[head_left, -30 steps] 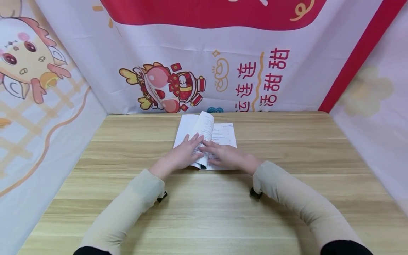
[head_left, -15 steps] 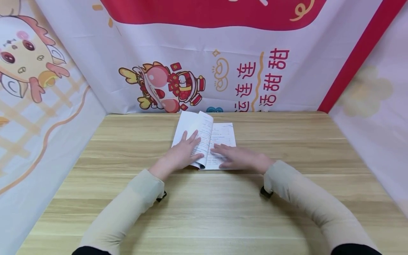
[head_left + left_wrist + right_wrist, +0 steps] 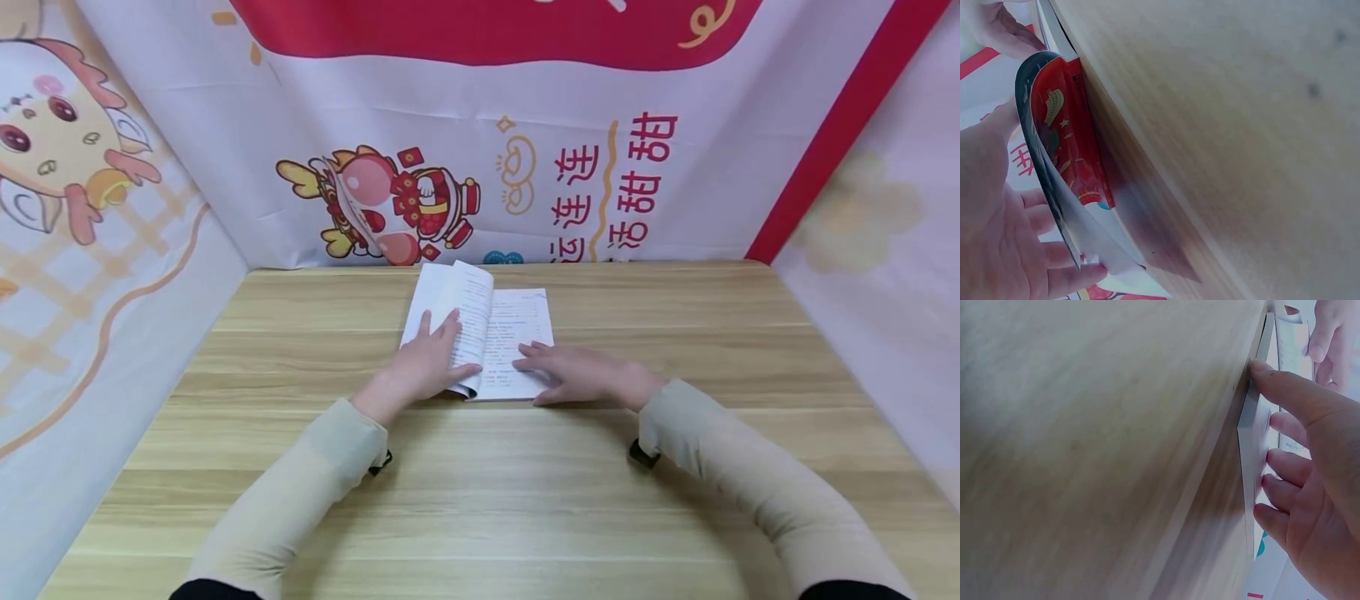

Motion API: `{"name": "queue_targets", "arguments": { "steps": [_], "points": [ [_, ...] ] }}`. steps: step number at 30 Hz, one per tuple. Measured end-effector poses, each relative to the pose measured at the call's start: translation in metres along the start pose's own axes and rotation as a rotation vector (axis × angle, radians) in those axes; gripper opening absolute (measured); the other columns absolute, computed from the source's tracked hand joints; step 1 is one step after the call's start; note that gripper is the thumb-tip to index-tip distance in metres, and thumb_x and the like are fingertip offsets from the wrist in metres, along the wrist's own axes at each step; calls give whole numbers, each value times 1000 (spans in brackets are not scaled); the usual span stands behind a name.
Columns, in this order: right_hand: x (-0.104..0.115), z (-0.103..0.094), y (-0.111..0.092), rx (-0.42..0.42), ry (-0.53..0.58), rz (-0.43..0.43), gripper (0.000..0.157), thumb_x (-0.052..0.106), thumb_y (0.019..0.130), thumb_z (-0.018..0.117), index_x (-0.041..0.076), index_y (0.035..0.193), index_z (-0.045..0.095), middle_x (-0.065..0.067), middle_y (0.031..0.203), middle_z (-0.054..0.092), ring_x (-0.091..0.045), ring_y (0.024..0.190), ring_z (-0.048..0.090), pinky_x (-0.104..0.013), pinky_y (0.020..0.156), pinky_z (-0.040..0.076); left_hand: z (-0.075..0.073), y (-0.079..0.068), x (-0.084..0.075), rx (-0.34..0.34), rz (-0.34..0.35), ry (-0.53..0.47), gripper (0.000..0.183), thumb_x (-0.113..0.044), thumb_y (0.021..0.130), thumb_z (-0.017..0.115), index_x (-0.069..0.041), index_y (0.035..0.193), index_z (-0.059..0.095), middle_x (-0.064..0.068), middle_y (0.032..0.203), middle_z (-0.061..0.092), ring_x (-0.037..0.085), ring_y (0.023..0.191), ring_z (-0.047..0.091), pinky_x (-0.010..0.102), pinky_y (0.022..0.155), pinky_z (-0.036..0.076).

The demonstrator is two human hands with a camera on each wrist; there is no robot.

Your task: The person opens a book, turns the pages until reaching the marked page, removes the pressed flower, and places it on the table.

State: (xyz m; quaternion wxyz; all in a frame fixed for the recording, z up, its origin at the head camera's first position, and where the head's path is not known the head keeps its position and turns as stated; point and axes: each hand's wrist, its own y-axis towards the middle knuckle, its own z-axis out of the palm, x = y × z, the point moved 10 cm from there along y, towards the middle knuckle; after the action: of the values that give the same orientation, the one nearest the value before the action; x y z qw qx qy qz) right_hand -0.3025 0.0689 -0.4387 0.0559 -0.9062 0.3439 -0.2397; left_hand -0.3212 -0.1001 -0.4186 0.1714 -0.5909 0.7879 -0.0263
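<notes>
While a printed cloth (image 3: pixel 435 100) is hanging at the back, a wooden table (image 3: pixel 480 500) is spreading below it. Two pale sleeves (image 3: pixel 292 492) are crossing the table from the near side.

The book (image 3: pixel 517 333) is lying open near the table's far edge, around the middle. Its right page is lying flat; its left-hand pages (image 3: pixel 476 304) are bulging near the fold, and the left wrist view is showing a red printed sheet (image 3: pixel 1063 131) under their curl.

The left hand (image 3: pixel 422 362) is resting on those pages, fingers spread, gripping nothing. The right hand (image 3: pixel 576 372) is lying relaxed, its lightly bent fingers touching the right page and its thumb sitting at the near edge; no firm pinch is showing. Black bands (image 3: pixel 381 463) are sitting at the wrists.

Risks, by judgement: the bulging pages are likely wanting to spring back, so a lifting left hand could be losing the place. Hard pressing on the curl could be creasing paper. A pushing right thumb could be sliding the whole thing toward the cloth.

Count: one table, two sleeves, one book, two hands, two bands. Pages are overlapping too closely for counting.
</notes>
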Motion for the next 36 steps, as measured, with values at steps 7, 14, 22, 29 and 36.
{"name": "queue_targets", "arguments": {
  "steps": [7,14,22,29,36],
  "points": [
    [-4,-1,-4,15,14,26,68,40,100,68,20,159,41,-2,169,21,-20,155,16,-45,123,20,-4,-4,6,-50,-55,42,99,-65,97,58,0,162,22,16,170,13,48,153,2,67,116,24],
    [-2,-3,-4,5,13,8,67,37,100,68,16,158,42,-6,168,23,-25,155,18,-48,123,21,-2,-6,10,-38,-83,69,90,-63,99,55,-16,166,18,24,167,16,57,149,6,64,120,16],
    [-1,-7,-4,-5,21,8,68,37,98,71,15,157,44,-7,167,25,-25,155,19,-48,123,21,0,-5,11,28,-60,43,78,-58,101,54,-28,165,22,30,166,12,58,147,15,68,115,25],
    [-5,-7,-2,14,40,25,70,37,96,73,17,157,45,-4,167,25,-22,154,20,-46,123,21,1,-3,9,51,-30,20,80,-54,103,55,-20,166,18,16,171,-1,55,150,7,72,111,27],
    [-3,-5,-2,13,21,9,69,38,97,73,15,156,45,-6,167,27,-24,154,22,-47,123,22,6,-4,6,85,7,-19,81,-48,105,55,-10,165,16,7,172,2,54,150,4,68,115,21]
  ]
}}
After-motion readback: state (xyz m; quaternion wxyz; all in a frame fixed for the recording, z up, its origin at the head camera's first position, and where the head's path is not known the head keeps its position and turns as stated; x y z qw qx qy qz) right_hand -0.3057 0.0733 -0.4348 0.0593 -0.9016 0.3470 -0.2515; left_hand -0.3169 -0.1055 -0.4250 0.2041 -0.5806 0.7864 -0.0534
